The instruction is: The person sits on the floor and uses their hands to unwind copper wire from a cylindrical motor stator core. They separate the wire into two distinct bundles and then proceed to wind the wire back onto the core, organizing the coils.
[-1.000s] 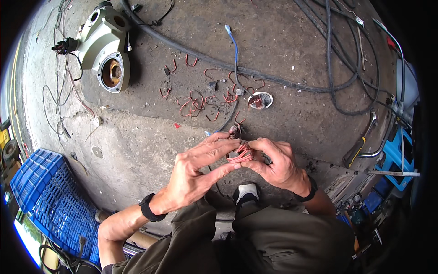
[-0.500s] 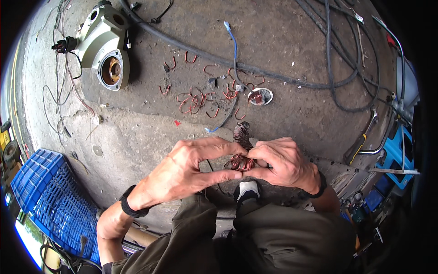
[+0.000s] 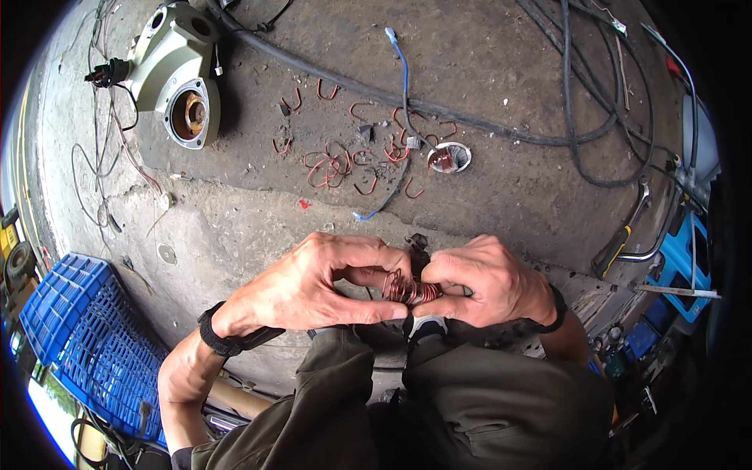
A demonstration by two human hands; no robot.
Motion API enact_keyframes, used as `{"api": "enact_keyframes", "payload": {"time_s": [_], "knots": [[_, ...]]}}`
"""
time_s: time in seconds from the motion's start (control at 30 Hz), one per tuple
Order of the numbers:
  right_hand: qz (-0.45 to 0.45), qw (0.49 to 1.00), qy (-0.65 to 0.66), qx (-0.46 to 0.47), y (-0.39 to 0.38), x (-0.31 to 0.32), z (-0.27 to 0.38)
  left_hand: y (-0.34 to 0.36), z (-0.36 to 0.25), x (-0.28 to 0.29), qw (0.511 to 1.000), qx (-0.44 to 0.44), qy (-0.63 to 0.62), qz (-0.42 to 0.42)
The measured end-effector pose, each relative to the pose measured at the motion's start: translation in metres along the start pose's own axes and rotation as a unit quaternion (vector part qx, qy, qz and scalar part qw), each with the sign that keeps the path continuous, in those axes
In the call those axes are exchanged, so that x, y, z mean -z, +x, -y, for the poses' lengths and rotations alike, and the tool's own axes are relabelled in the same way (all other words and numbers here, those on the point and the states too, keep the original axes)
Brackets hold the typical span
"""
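1. Concrete floor (image 3: 486, 70); blue crate (image 3: 86, 345) at 8 o'clock, motor housing (image 3: 176, 82) at 11.
2. Left hand (image 3: 313, 286) pinches copper coil (image 3: 409, 290), just below centre.
3. Right hand (image 3: 489, 282) clamps its other end; likely mid-unwinding, next needs a loose strand.

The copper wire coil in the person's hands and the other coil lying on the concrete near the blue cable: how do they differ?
The copper coil in hand is pinched between the left hand and the right hand; the coil on the floor lies untouched. The held coil shows bare windings seen from the side, while the floor coil sits inside a pale metal ring and faces up. The floor coil lies among cut red wire bits. Both are reddish copper windings.
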State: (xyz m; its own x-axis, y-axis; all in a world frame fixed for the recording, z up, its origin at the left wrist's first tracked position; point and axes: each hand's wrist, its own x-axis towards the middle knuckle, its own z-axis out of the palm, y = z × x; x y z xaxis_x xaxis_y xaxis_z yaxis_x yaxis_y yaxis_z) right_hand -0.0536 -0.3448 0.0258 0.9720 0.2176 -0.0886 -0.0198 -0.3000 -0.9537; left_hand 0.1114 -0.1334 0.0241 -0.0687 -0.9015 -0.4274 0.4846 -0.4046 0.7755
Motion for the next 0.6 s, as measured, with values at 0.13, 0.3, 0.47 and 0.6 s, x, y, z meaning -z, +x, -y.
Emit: {"api": "enact_keyframes", "payload": {"time_s": [0.13,0.3,0.47,0.6], "knots": [[-0.033,0.998,0.005,-0.044,0.007,0.004,0.001,-0.002,-0.002,0.001,0.998,0.048,-0.045,-0.003],[-0.005,1.000,0.018,-0.024,0.008,-0.004,-0.010,0.002,-0.008,-0.003,0.993,0.091,-0.060,-0.054],[0.000,0.998,0.056,-0.022,0.007,-0.009,-0.016,0.006,-0.007,-0.006,0.993,0.106,-0.016,-0.038],[0.018,0.993,0.113,-0.018,0.010,-0.004,-0.013,0.004,0.004,-0.011,0.997,0.048,0.012,-0.052]]}}
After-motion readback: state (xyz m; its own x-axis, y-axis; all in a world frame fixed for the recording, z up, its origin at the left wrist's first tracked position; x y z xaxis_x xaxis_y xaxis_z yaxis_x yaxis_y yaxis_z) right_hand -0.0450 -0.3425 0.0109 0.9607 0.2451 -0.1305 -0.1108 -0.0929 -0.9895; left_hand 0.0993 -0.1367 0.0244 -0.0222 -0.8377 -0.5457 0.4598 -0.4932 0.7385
